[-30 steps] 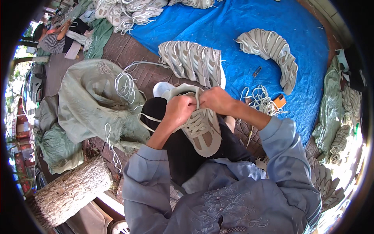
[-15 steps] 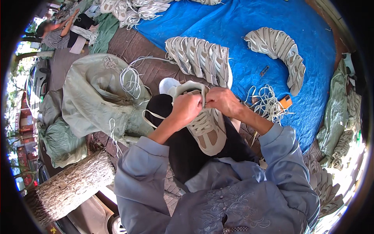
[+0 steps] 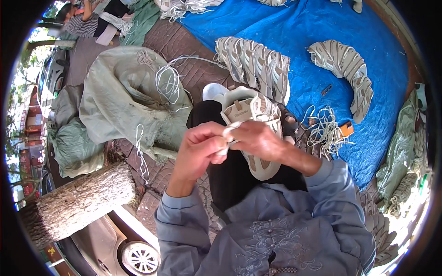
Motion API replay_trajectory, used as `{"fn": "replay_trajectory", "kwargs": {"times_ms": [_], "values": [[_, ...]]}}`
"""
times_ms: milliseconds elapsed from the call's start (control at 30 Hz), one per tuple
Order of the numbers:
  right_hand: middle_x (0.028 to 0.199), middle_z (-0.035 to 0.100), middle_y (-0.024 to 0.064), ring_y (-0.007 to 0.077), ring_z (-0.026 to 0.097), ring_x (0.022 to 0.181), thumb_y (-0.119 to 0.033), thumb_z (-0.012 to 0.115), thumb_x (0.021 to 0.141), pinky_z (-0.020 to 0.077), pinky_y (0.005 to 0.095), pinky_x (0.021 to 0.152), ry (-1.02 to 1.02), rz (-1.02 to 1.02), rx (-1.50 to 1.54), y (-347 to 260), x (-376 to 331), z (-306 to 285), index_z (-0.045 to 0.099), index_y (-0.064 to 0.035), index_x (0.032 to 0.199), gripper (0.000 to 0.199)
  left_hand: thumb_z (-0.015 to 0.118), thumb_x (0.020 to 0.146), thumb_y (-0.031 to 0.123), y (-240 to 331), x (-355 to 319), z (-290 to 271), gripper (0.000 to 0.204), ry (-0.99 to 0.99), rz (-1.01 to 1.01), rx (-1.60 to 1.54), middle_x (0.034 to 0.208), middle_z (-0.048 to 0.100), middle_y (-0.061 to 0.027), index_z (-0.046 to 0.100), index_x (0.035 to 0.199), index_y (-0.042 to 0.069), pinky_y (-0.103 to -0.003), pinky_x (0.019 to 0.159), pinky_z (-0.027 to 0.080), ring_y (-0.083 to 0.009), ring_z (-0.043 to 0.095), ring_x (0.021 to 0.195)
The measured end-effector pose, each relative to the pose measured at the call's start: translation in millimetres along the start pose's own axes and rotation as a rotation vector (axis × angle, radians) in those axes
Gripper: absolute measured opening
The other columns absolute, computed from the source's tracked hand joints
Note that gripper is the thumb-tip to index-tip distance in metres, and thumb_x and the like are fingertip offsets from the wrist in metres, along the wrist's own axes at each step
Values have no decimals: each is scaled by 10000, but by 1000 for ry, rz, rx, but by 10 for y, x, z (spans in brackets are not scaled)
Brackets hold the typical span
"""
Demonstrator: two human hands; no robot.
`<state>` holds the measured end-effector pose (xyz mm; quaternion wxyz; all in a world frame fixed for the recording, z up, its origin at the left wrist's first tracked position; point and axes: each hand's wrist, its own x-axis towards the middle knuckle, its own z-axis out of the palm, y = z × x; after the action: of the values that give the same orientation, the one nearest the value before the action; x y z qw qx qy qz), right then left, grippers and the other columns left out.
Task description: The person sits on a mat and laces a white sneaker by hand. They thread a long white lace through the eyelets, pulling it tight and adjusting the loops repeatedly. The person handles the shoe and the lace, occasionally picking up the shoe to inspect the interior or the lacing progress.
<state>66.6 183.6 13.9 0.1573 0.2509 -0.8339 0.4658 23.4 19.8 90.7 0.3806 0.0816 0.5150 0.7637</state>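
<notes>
A beige and white sneaker rests on my dark-trousered lap, its tongue facing up and its toe toward me. Just left of the shoe and above my knee, my two hands meet with pinched fingers. My left hand grips a white shoelace, of which a short light piece shows at the fingertips. From the right, my right hand pinches the same lace and partly covers the sneaker's laced front. The exact hold between the fingers is hidden.
Beyond my knees, rows of shoe uppers lie on a blue tarp. Near them are loose laces, an orange phone and a small tool. At left are a pale sack, a tree trunk and another person.
Both hands have left the shoe's collar and come toward me and slightly left, pinching the lace together. The shoe's tongue is now uncovered. The view has shifted a little.
</notes>
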Motion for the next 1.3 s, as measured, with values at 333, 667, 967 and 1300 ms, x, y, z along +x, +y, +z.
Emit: {"fn": "replay_trajectory", "kwargs": {"times_ms": [333,667,967,1300], "values": [[613,585,81,78,400,429,-162,597,752,282,205,398,632,520,850,490,-20,-1234,589,55,825,229,483,844,25,83,22,-931,73,117,689,-848,925,478,-75,505,913,15,-227,687,421,-109,464,717],[619,484,-10,98,443,628,-197,513,855,359,236,606,765,422,1349,1239,-452,-1778,565,-27,928,192,534,818,23,-206,-89,-2196,237,913,661,-822,803,514,-81,449,1036,-18,-245,608,427,-160,490,664],[787,618,78,146,539,597,-177,520,822,426,231,547,111,422,140,846,47,-1083,648,-7,823,213,562,777,68,-245,75,-1706,142,750,349,49,630,551,-4,582,916,47,-192,372,291,-41,336,420],[850,603,14,159,587,808,-112,578,626,487,265,649,-352,-46,-234,480,87,-62,600,-92,707,87,544,724,19,-870,400,-543,68,468,581,1320,603,516,-76,501,745,67,-344,491,429,-230,540,566]]}}
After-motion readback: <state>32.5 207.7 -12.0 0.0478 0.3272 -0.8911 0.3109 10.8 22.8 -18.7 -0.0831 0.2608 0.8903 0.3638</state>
